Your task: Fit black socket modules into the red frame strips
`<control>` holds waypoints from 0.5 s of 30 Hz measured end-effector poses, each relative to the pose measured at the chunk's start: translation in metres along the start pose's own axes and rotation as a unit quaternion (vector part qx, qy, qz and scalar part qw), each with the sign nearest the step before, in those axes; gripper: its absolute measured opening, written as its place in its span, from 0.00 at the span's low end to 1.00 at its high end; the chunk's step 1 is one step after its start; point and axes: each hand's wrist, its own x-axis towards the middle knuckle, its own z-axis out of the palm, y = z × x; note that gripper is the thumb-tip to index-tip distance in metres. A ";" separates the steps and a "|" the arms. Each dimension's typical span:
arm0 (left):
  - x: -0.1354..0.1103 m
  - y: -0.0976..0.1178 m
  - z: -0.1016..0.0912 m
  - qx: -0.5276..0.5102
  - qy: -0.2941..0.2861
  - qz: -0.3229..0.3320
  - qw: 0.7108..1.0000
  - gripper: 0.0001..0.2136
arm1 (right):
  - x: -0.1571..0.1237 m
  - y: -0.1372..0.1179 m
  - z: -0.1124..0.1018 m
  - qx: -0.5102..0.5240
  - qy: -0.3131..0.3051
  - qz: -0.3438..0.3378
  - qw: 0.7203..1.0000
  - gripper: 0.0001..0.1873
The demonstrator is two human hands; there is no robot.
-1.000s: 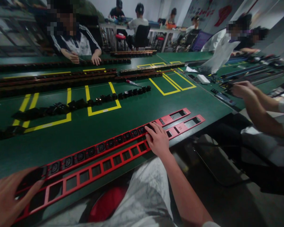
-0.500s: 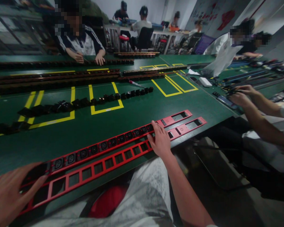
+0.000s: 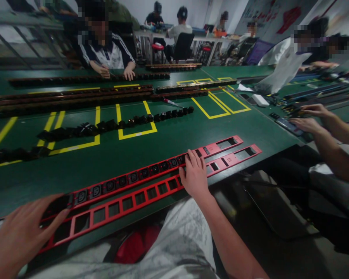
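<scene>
Two long red panels lie side by side along the table's near edge. The far panel (image 3: 144, 172) carries a row of black power sockets (image 3: 122, 181); the near panel (image 3: 128, 203) has a row of bare rectangular cut-outs. My left hand (image 3: 23, 228) straddles the left part of the far panel, fingers over its far side and thumb on the near side. The hand hides part of both panels. Stretched fingers of my right hand (image 3: 195, 174) rest on the far panel near the right end of the socket row, thumb apart and lower, toward the near panel.
Rows of black parts (image 3: 113, 124) lie beyond the panels on the green table (image 3: 168, 147), marked with yellow lines. Long dark strips (image 3: 75, 95) and a pen (image 3: 173, 103) lie farther back. A co-worker's hands (image 3: 311, 116) work at the right; another person (image 3: 104, 50) sits opposite.
The whole view has shifted, so things appear farther right. My right hand has slid slightly left along the far panel. My left hand stays at the panel's left part.
</scene>
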 end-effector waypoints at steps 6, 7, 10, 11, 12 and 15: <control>0.004 0.019 -0.024 -0.067 -0.017 0.002 0.998 0.31 | -0.007 -0.003 0.011 0.015 0.057 -0.038 0.998 0.23; 0.004 0.020 -0.026 -0.070 -0.018 0.002 0.997 0.31 | -0.007 -0.001 0.011 0.018 0.060 -0.045 0.997 0.23; 0.005 0.023 -0.027 -0.080 -0.016 0.002 0.997 0.32 | -0.007 0.000 0.009 0.024 0.057 -0.050 0.997 0.22; 0.004 0.023 -0.027 -0.082 -0.015 0.002 0.997 0.32 | -0.006 0.000 0.008 0.026 0.053 -0.047 0.997 0.24; 0.004 0.023 -0.027 -0.081 -0.013 0.001 0.997 0.32 | -0.006 0.000 0.008 0.028 0.050 -0.043 0.997 0.25; 0.004 0.023 -0.026 -0.079 -0.010 0.000 0.997 0.32 | -0.004 -0.001 0.007 0.026 0.050 -0.039 0.998 0.25</control>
